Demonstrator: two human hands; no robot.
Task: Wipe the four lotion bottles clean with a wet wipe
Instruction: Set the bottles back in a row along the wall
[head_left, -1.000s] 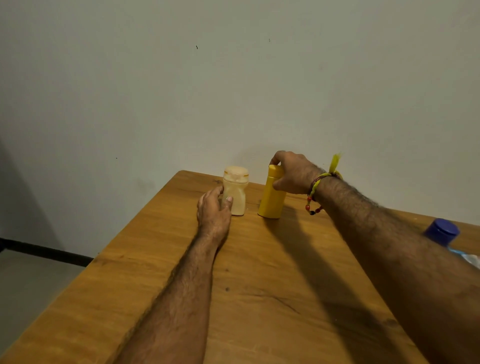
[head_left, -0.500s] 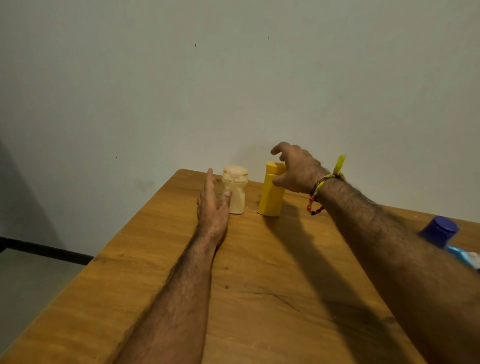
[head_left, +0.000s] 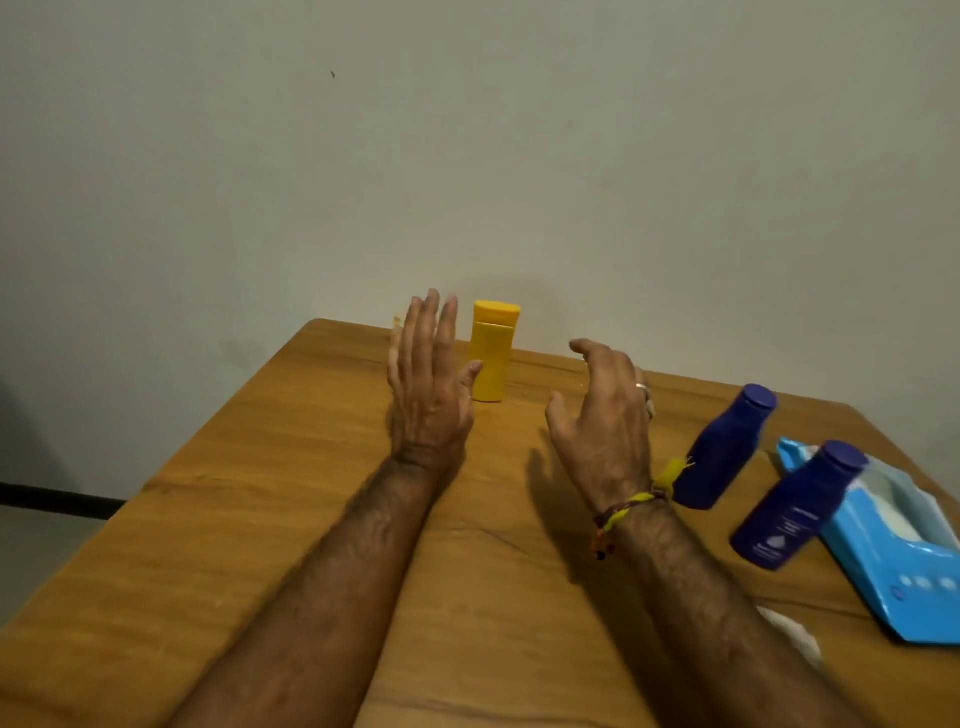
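Both hands empty: left hand (head_left: 428, 397) fingers straight, right hand (head_left: 602, 426) fingers loosely curled | yellow bottle (head_left: 492, 358) upright; two blue bottles (head_left: 724, 449) beside wipe pack (head_left: 883, 545), right of it | I judge wiping unfinished

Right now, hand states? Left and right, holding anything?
Left hand: open, fingers straight, holding nothing, raised in front of the yellow bottle.
Right hand: open, fingers loosely curled, holding nothing.

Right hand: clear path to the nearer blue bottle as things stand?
Probably yes. The right hand is open and holds nothing, and the nearer blue bottle stands upright to its right with bare table between; the wipes pack lies behind the bottle, not in the way.
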